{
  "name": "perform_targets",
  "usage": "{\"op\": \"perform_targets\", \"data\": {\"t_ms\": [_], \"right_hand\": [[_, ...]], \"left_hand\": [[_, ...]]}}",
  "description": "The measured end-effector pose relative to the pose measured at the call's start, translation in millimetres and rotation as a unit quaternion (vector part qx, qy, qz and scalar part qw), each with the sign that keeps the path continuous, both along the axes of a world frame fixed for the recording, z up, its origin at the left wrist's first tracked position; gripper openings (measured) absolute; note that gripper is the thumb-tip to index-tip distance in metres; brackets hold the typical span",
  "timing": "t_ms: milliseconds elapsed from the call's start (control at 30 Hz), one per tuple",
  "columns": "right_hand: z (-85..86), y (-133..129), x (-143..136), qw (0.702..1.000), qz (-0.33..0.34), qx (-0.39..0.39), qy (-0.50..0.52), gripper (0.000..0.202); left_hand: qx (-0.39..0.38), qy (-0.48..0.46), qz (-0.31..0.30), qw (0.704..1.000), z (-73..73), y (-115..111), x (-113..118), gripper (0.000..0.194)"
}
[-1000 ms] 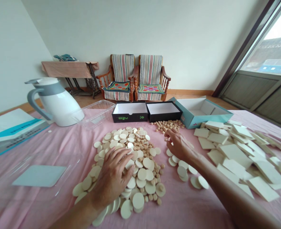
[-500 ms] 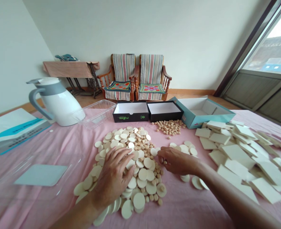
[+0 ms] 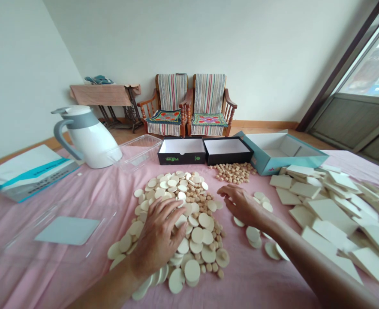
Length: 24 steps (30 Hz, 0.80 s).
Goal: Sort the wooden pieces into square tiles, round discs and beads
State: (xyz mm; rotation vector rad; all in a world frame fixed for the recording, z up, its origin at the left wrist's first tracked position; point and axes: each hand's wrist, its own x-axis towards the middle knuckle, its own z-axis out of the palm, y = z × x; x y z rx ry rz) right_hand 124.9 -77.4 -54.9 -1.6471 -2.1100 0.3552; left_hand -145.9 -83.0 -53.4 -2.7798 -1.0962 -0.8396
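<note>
My left hand (image 3: pixel 160 231) lies palm down with fingers spread on a heap of round pale wooden discs (image 3: pixel 197 235). Small round wooden balls (image 3: pixel 198 197) are mixed in along the heap's right side. To the right, my right hand (image 3: pixel 241 202) hovers just above the cloth, its fingers loosely stretched and slightly bent. I see nothing held in it, though its palm is hidden. Just beyond it sits a separate pile of wooden balls (image 3: pixel 233 172). More discs (image 3: pixel 253 234) lie under and beside the right wrist.
Square pale wooden tiles (image 3: pixel 327 214) are heaped at right. Two black boxes (image 3: pixel 181 159) and a light-blue box (image 3: pixel 273 165) stand at the back. A white jug (image 3: pixel 93 141), clear plastic trays (image 3: pixel 107 216) and a white-blue package (image 3: pixel 37 176) occupy the left of the pink cloth (image 3: pixel 96 184).
My right hand has moved slightly up and away from the discs, and its curled fingers have loosened. My left hand stays on the heap. The whole view has shifted slightly.
</note>
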Motion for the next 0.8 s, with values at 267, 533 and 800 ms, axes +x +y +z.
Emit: {"op": "perform_targets", "data": {"t_ms": [267,533,800], "right_hand": [[-3.8,-4,-10,0.998,0.022,-0.058,0.004,0.033],[-1.9,1,-13,0.999,0.008,0.035,0.007,0.040],[-2.8,1,-29,0.998,-0.002,-0.010,-0.062,0.022]], "left_hand": [[0.001,-0.003,0.000,1.000,-0.2,0,1,0.027],[0.003,-0.004,0.003,1.000,0.8,0,1,0.026],[0.005,0.004,0.000,1.000,-1.5,1,0,0.028]]}}
